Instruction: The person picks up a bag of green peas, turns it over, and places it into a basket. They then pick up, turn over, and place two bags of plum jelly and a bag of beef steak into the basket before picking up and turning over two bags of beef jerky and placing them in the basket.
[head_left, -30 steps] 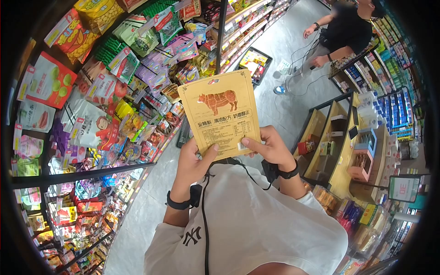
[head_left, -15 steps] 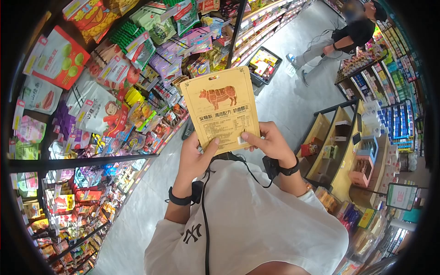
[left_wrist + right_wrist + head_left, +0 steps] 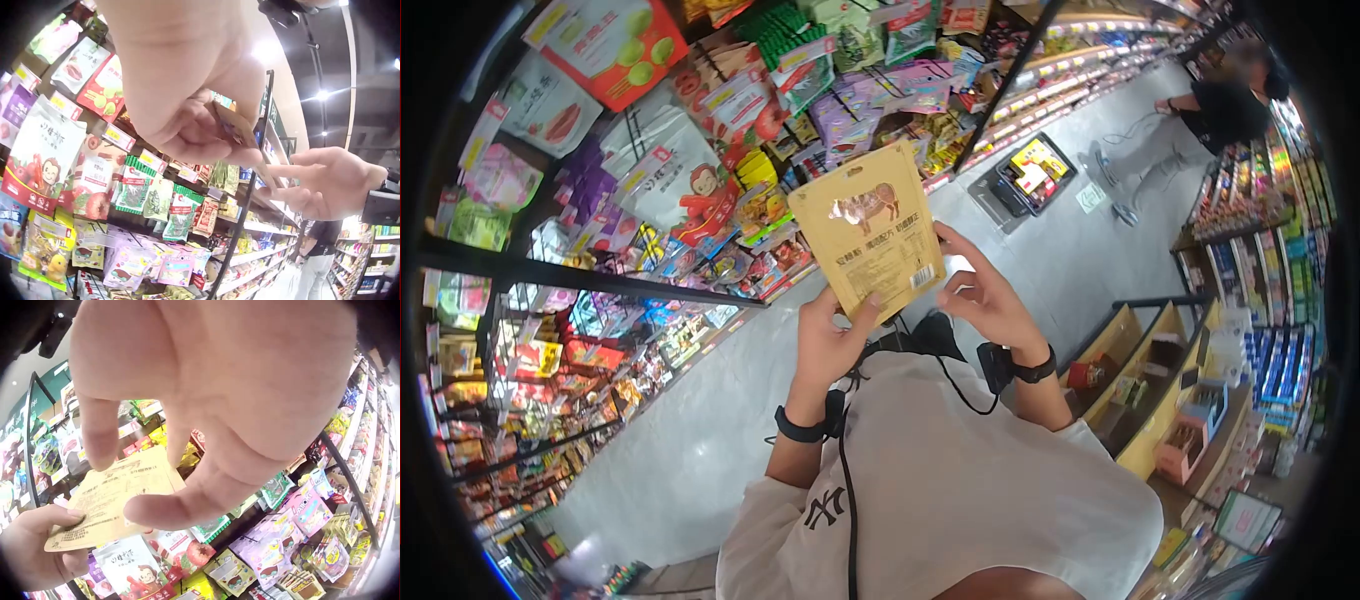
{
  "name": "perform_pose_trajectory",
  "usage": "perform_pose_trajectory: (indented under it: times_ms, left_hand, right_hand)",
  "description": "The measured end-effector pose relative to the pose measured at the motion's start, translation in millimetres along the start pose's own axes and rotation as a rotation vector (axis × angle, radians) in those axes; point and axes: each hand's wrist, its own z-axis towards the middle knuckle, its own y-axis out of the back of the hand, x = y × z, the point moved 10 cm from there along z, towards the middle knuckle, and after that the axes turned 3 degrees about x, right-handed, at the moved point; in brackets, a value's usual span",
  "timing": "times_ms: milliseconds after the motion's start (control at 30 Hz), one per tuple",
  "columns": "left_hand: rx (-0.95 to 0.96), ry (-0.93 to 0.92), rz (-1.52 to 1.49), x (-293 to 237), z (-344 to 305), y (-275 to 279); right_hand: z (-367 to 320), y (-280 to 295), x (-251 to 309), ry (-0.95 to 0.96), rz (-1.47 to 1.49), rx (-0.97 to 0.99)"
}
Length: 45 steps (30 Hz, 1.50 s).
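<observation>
A flat tan package (image 3: 868, 235) with a red cow picture and printed text is held tilted in front of the chest. At its lower left corner my left hand (image 3: 825, 345) pinches it, thumb on the printed face and fingers behind. Beside the right edge is my right hand (image 3: 997, 308), its thumb off the printed face and its fingers loosely bent. In the left wrist view, fingertips of the right hand (image 3: 328, 182) meet the edge of the package (image 3: 237, 128). The right wrist view has the package (image 3: 119, 497) below the spread right hand (image 3: 219, 394).
Hanging snack bags (image 3: 670, 170) fill the rack at the left. A black basket (image 3: 1010, 190) with yellow items stands on the grey floor (image 3: 700, 450). A person (image 3: 1200, 125) is at the upper right, above wooden shelves (image 3: 1140, 365).
My right thumb has lifted off the package's printed face, and that hand has loosened. The package has tilted. The view has swung, so the rack, basket and other person appear shifted.
</observation>
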Motion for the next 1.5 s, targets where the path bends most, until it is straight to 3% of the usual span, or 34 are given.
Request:
perform_pose_trajectory:
  times_ms: [100, 200, 233, 333, 467, 600, 633, 733, 800, 1033, 1500]
  left_hand:
    - [0.155, 0.101, 0.153, 1, 10, -21]
    - [0.039, -0.313, 0.077, -56, 30, -37]
    - [0.116, -0.219, 0.001, -44, 37, -50]
    - [0.022, -0.173, 0.188, -40, 65, -71]
    - [-0.164, -0.172, 0.353, -42, 102, -100]
    - [-0.291, -0.01, 0.033, -21, 126, -127]
    - [-0.223, 0.008, 0.015, -19, 131, -138]
    - [-0.029, 0.145, -0.331, 5, 135, -177]
    - [-0.035, 0.16, -0.328, 6, 138, -185]
    - [0.04, 0.176, -0.282, -2, 149, -195]
    - [-0.059, 0.205, -0.236, 14, 122, -182]
  right_hand:
    - [19, -5, -7, 0.039, -0.107, 0.246]
    - [31, -12, -5, 0.127, -0.003, 0.482]
    - [34, -6, -5, 0.127, 0.059, 0.517]
    - [56, 31, 1, 0.148, 0.107, 0.395]
    - [62, 99, -41, -0.119, 0.215, 0.364]
    - [61, 155, -49, -0.081, 0.311, 0.333]
    - [61, 166, -44, -0.087, 0.437, 0.249]
    - [63, 191, -55, -0.116, 0.326, 0.315]
    - [68, 206, -61, -0.117, 0.242, 0.327]
    - [69, 230, -66, -0.015, 0.139, 0.219]
    - [74, 207, -50, 0.024, 0.078, 0.36]
